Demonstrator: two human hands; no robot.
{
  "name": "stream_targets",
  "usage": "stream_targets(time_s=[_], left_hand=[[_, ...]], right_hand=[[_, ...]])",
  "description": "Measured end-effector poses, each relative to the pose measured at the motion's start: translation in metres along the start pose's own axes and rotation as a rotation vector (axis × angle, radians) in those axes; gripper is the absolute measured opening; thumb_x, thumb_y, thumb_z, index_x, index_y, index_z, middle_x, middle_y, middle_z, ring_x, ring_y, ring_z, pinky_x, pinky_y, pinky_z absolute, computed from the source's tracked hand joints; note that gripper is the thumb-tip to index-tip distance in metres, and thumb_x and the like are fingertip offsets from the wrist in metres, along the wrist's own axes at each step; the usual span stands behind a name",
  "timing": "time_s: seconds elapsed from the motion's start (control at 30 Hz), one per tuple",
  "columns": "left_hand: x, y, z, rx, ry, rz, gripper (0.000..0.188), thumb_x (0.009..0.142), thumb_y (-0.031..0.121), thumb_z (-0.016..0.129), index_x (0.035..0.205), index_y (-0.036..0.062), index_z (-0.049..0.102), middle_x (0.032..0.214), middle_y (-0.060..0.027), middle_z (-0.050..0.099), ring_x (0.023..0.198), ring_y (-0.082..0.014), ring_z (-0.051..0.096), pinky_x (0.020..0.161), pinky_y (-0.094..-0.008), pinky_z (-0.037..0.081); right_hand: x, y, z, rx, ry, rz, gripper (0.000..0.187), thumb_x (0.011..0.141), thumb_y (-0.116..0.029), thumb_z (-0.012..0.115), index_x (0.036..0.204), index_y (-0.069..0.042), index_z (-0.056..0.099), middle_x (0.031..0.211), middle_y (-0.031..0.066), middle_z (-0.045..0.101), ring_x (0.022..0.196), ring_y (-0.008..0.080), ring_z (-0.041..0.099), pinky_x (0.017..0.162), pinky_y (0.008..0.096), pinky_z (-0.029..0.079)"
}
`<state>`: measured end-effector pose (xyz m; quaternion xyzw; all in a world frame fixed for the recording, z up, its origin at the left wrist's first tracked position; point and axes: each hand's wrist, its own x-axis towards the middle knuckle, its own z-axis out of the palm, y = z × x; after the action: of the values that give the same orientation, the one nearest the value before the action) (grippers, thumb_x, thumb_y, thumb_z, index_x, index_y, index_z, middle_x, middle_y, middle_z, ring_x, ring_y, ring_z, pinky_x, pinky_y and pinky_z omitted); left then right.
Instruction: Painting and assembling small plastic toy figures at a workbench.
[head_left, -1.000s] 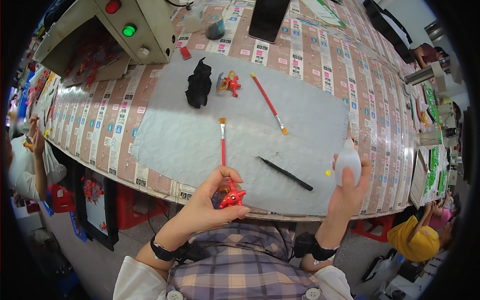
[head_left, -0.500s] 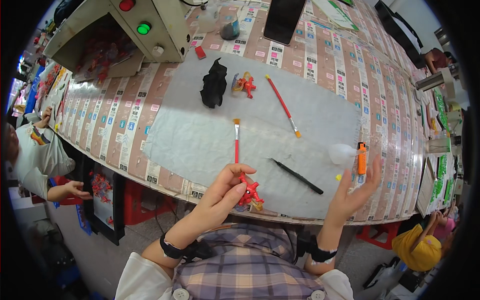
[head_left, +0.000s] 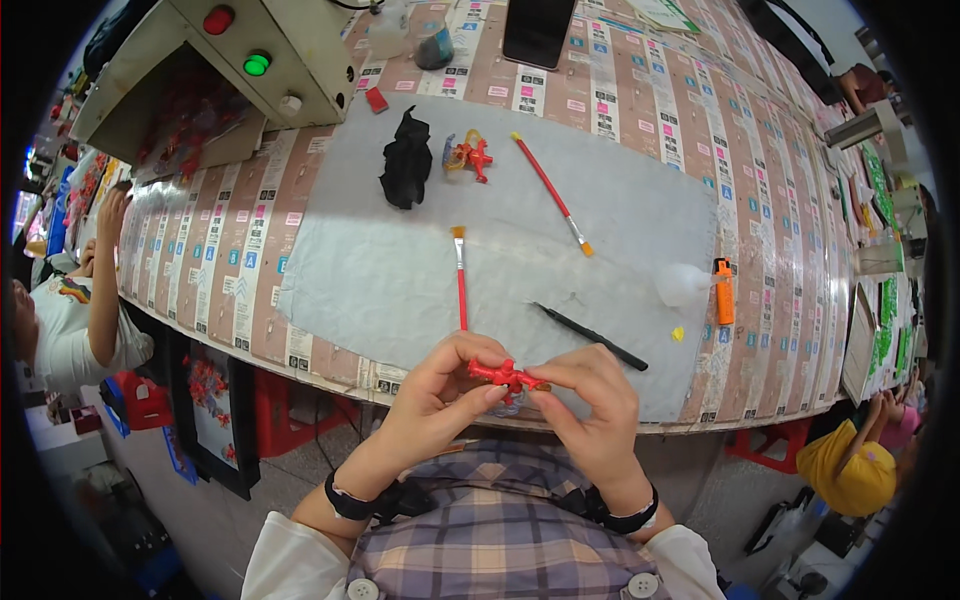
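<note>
The right hand (head_left: pixel 597 408) now pinches the red figure (head_left: pixel 507 376) too.

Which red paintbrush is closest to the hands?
The left red paintbrush, its handle end close by the left hand; the other red paintbrush lies farther away.

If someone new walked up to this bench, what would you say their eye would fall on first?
Probably the small red figure, held between the left hand and the right hand at the near edge of the table. The bright orange item at the right edge of the grey sheet might come next, then the bright green button on the machine, upper left.
</note>
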<state>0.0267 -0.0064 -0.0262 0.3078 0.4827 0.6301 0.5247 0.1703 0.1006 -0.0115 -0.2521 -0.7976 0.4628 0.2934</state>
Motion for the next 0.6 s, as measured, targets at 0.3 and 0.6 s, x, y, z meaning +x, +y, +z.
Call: stream_targets(time_s=[0.3, 0.6], left_hand=[[-0.0016, -0.0007, -0.0048, 0.090, -0.037, 0.032, 0.016, 0.083, -0.002, 0.056, 0.099, 0.0001, 0.052, 0.100, -0.0068, 0.053, 0.094, -0.0120, 0.054, 0.082, -0.0258, 0.045], [-0.0019, -0.0012, -0.0072, 0.197, -0.026, 0.028, 0.015, 0.082, 0.000, 0.059, 0.096, 0.0003, 0.055, 0.093, -0.0046, 0.056, 0.089, -0.0104, 0.056, 0.079, -0.0243, 0.046]], right_hand=[[0.0001, 0.0010, -0.0044, 0.039, -0.075, 0.028, 0.023, 0.067, -0.005, 0.071, 0.089, -0.007, 0.067, 0.080, 0.0051, 0.059, 0.072, 0.0198, 0.053, 0.064, 0.0290, 0.040], [-0.0019, -0.0032, -0.0045, -0.042, -0.069, -0.024, 0.023, 0.066, -0.004, 0.070, 0.089, -0.008, 0.066, 0.080, 0.0041, 0.058, 0.072, 0.0204, 0.052, 0.063, 0.0296, 0.040]])
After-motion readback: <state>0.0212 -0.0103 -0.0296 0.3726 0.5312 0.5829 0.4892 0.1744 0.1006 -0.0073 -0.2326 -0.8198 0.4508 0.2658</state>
